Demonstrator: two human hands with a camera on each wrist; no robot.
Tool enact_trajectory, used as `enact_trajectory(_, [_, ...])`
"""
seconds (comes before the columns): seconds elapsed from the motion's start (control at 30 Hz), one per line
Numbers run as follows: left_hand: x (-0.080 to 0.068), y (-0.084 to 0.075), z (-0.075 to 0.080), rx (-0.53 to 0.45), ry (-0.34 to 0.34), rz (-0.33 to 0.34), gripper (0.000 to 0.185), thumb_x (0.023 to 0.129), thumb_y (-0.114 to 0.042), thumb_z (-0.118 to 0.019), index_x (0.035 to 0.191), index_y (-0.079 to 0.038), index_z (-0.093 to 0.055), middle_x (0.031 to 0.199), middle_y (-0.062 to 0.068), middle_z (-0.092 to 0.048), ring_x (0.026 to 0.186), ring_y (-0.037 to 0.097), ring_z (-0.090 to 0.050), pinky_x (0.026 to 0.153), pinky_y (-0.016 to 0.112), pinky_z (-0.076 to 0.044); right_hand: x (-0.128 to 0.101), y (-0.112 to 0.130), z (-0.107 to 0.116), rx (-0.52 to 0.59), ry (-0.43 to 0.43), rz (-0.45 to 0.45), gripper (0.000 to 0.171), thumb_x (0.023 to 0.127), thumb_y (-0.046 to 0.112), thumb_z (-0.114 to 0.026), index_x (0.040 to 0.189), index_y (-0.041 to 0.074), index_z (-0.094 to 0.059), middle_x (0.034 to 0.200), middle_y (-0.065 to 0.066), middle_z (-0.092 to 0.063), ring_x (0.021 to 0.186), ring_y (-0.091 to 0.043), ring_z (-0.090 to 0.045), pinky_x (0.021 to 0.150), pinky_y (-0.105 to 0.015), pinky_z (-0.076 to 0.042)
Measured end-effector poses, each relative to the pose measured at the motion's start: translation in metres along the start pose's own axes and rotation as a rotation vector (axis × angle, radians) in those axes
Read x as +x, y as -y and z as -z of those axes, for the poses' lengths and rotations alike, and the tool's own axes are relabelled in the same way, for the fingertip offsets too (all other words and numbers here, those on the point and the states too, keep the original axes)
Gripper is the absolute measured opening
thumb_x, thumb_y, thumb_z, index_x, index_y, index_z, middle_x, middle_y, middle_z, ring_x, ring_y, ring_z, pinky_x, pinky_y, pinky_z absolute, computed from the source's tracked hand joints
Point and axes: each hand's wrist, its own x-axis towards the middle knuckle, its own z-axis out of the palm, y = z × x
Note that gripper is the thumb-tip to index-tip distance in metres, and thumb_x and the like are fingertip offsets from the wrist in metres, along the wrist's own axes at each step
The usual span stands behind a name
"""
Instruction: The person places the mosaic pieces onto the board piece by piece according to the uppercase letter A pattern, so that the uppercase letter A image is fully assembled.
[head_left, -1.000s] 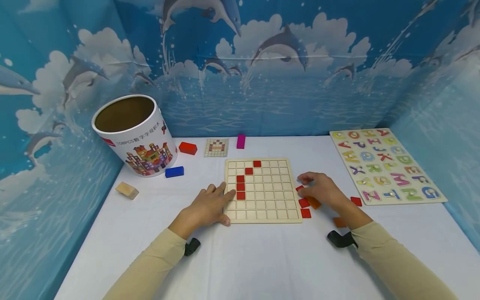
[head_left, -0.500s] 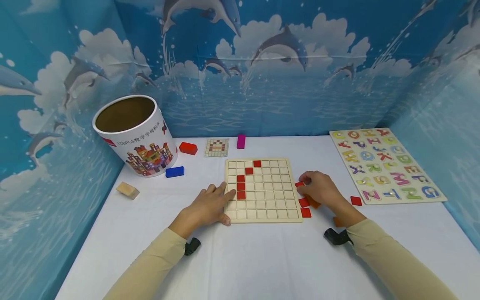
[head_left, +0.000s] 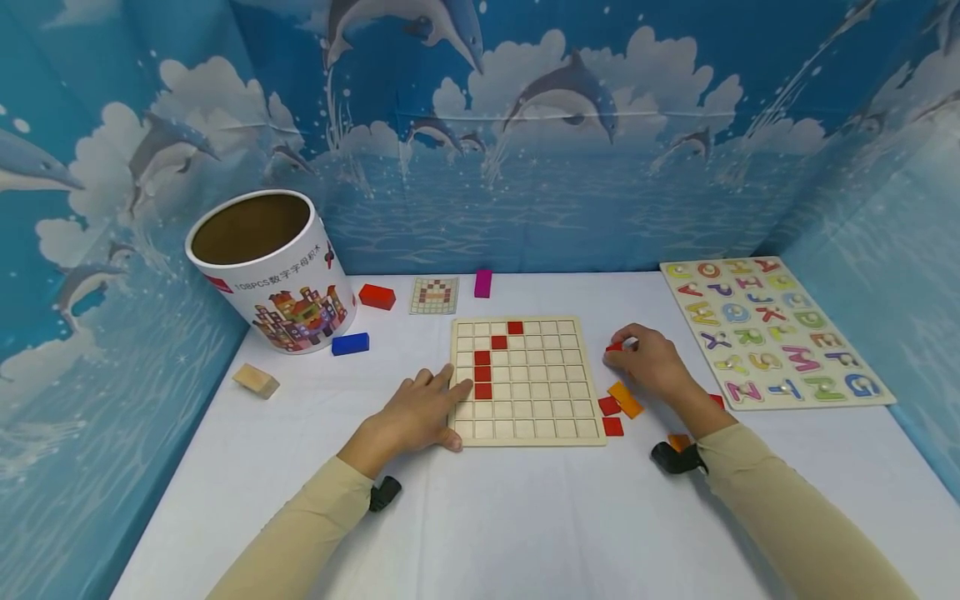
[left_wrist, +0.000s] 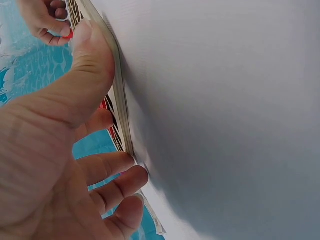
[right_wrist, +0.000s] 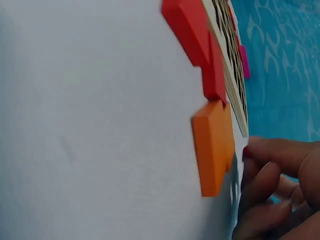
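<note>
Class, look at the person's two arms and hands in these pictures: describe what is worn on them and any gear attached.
Both arms wear long, plain beige sleeves: the left sleeve and the right sleeve reach to the wrists. The left hand and right hand are bare, with no gloves or rings visible. A small black device sits at each wrist: one on the left, one on the right.

- The person wore a long-sleeved top in a plain beige-tan fabric; both sleeves reached to the wrists.
- The left hand (head_left: 415, 412) and right hand (head_left: 651, 364) were bare, with no gloves or rings visible.
- 2 small black devices sat at the wrists, 1 under each cuff.
- The fingernails were short and unpainted.
</note>
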Motion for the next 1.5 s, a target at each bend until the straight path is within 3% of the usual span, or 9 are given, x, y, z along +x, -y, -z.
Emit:
enact_trajectory(0.23, [0.000, 0.000, -0.001, 0.004, -0.002, -0.001, 0.096, 0.079, -0.045, -0.083, 0.159, -0.020, -0.038, 0.167, 0.017, -0.025, 0.136, 0.033, -0.036, 0.106, 0.049, -0.036, 0.024, 0.005, 0.001, 0.319, 0.043, 0.009, 0.046, 0.099, 0.030, -0.069, 0.137, 0.009, -0.053, 0.077, -0.007, -0.065, 0.067, -0.020, -0.054, 0.062, -0.029, -0.045])
enact_trajectory(0.47, [0.001, -0.001, -0.002, 0.015, -0.009, -0.012, 0.096, 0.078, -0.045, -0.084, 0.159, -0.019, -0.038, 0.166, 0.018, -0.026, 0.134, 0.033, -0.038, 0.104, 0.049, -0.037, 0.036, 0.034, -0.018, 0.414, 0.142, 0.084, 0.044, 0.099, 0.017, -0.068, 0.137, 0.003, -0.052, 0.078, -0.007, -0.067, 0.068, -0.017, -0.059, 0.063, -0.028, -0.046])
enact_trajectory(0.57, [0.001, -0.001, -0.002, 0.019, -0.007, -0.011, 0.096, 0.078, -0.045, -0.084, 0.159, -0.019, -0.038, 0.166, 0.018, -0.026, 0.135, 0.033, -0.037, 0.105, 0.049, -0.037, 0.037, 0.046, -0.028, 0.392, 0.206, 0.123, 0.041, 0.099, 0.015, -0.068, 0.135, 0.003, -0.052, 0.084, -0.010, -0.068, 0.067, -0.017, -0.060, 0.060, -0.028, -0.045])
enact_trajectory(0.7, [0.001, -0.002, -0.001, 0.021, -0.004, -0.016, 0.096, 0.079, -0.045, -0.084, 0.159, -0.019, -0.038, 0.167, 0.018, -0.026, 0.138, 0.034, -0.036, 0.106, 0.050, -0.037, 0.038, 0.056, -0.038, 0.282, 0.259, 0.176, 0.035, 0.098, 0.016, -0.069, 0.129, 0.005, -0.058, 0.086, -0.011, -0.063, 0.062, -0.020, -0.055, 0.058, -0.030, -0.043])
enact_trajectory(0.97, [-0.001, -0.003, 0.000, 0.034, -0.008, -0.021, 0.096, 0.079, -0.045, -0.084, 0.159, -0.018, -0.038, 0.166, 0.019, -0.026, 0.138, 0.035, -0.036, 0.106, 0.051, -0.037, 0.037, 0.066, -0.048, 0.008, 0.186, 0.248, 0.025, 0.096, 0.020, -0.071, 0.119, 0.009, -0.067, 0.086, -0.008, -0.056, 0.072, -0.022, -0.050, 0.066, -0.035, -0.042])
enact_trajectory(1.5, [-0.001, 0.000, 0.001, 0.020, -0.008, -0.013, 0.096, 0.079, -0.044, -0.084, 0.159, -0.019, -0.038, 0.166, 0.018, -0.027, 0.138, 0.034, -0.037, 0.105, 0.051, -0.037, 0.035, 0.066, -0.045, 0.001, 0.166, 0.236, 0.033, 0.096, 0.018, -0.070, 0.128, 0.009, -0.065, 0.095, -0.011, -0.063, 0.076, -0.023, -0.056, 0.069, -0.035, -0.046])
